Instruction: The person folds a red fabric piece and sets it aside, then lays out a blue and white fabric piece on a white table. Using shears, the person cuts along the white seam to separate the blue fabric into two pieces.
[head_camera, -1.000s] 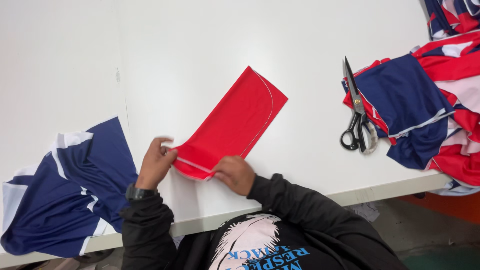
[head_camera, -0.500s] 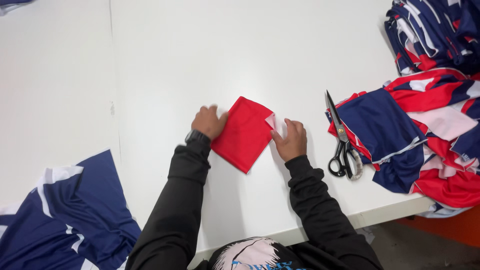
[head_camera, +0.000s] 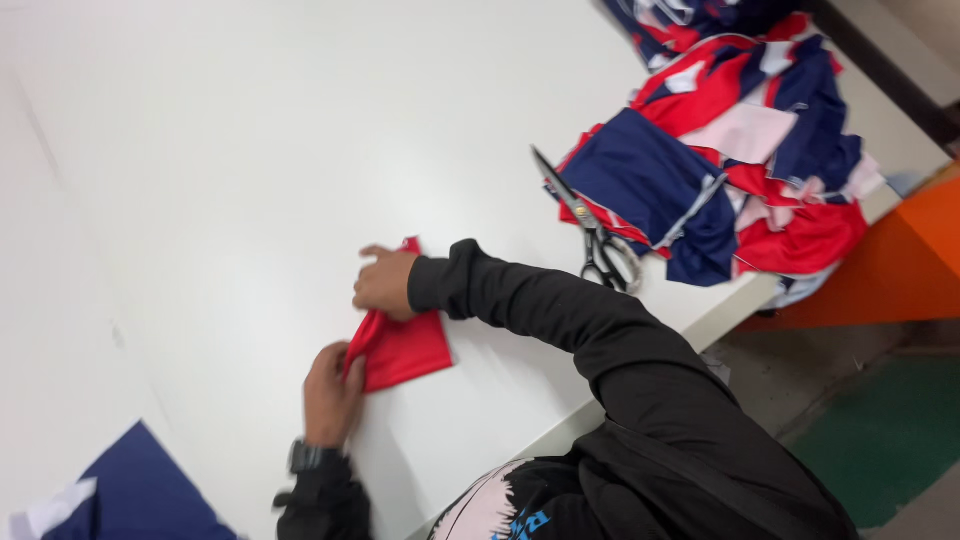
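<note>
A folded piece of red fabric (head_camera: 405, 348) lies on the white table (head_camera: 250, 150). My left hand (head_camera: 330, 393) grips its lower left corner, with a dark watch on the wrist. My right hand (head_camera: 385, 283) presses on the fabric's upper edge, the black sleeve stretching across the table's front. Both hands are on the cloth, which is bunched between them and partly hidden under my right hand.
Black-handled scissors (head_camera: 590, 232) lie to the right of the fabric. Behind them sits a pile of red, navy and white fabric pieces (head_camera: 730, 160) at the table's right end. A navy and white fabric piece (head_camera: 130, 495) lies at the lower left. An orange surface (head_camera: 900, 260) stands beyond the table edge.
The long red piece has been folded down to a small bundle. My hands moved closer together on it, and the view has swung and tilted to the right.
</note>
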